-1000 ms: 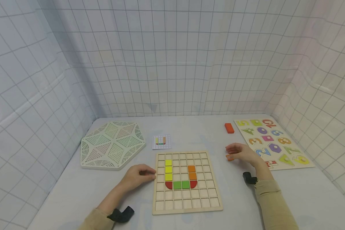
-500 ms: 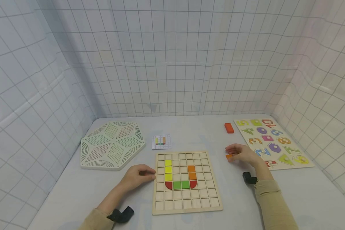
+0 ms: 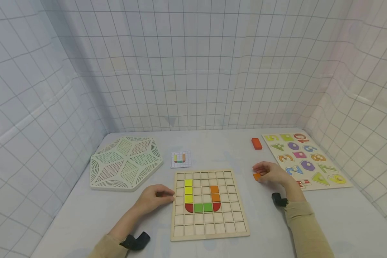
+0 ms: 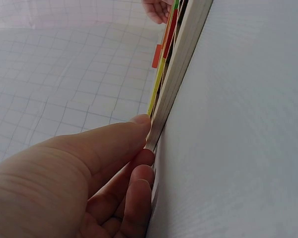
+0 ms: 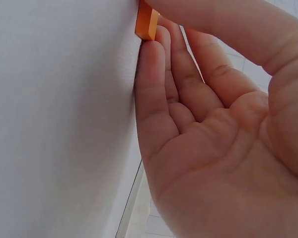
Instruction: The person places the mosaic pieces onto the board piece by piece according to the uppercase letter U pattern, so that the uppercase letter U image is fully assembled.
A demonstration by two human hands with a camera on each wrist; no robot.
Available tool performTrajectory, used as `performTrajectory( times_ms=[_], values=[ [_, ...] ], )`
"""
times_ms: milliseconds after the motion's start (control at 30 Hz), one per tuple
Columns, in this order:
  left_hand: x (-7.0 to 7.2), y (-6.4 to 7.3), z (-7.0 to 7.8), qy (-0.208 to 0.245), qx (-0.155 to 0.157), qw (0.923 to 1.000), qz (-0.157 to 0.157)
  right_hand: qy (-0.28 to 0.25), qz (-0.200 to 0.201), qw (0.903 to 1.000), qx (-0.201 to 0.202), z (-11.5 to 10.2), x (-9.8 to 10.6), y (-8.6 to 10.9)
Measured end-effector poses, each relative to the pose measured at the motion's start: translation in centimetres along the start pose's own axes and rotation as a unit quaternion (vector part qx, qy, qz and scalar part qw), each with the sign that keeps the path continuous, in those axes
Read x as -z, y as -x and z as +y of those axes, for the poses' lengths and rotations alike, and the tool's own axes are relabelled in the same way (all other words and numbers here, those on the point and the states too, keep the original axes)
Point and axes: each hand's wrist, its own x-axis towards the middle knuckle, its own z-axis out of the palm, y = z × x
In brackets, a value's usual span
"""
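Note:
The wooden grid board [image 3: 198,229] lies flat on the table. Yellow tiles [image 3: 188,190], green tiles [image 3: 203,208], red rounded corner pieces [image 3: 189,208] and orange tiles [image 3: 215,193] form a U in its cells. My left hand [image 3: 151,199] pinches the board's left edge, thumb at the top of the rim and fingers at its side, as the left wrist view shows. Right of the board, my right hand [image 3: 272,172] holds a loose orange tile [image 3: 256,176] at the table surface. In the right wrist view this orange tile [image 5: 146,23] sits between thumb and fingertips, partly hidden by the thumb.
A small pattern card [image 3: 181,159] with a printed U lies behind the board. A hexagonal pale board [image 3: 126,163] is at the back left. Near the back right are a red-orange block [image 3: 256,143] and a number puzzle board [image 3: 304,147]. Gridded cloth walls [image 3: 193,89] enclose the table.

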Motion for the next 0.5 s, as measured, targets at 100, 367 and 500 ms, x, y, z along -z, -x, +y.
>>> performTrajectory(
  times_ms=[100, 367, 500],
  values=[
    [0.02, 0.02, 0.00, 0.000, 0.000, 1.0000, 0.000, 0.004, 0.001, 1.0000, 0.000, -0.03, -0.01, 0.01],
    [0.02, 0.04, -0.12, 0.003, -0.004, 1.0000, 0.001, 0.020, 0.008, 0.9998, 0.006, 0.03, -0.06, -0.11],
    [0.01, 0.02, -0.12, 0.001, -0.005, 1.0000, 0.002, 0.037, 0.018, 0.9991, 0.009, -0.05, -0.14, -0.14]
  ],
)
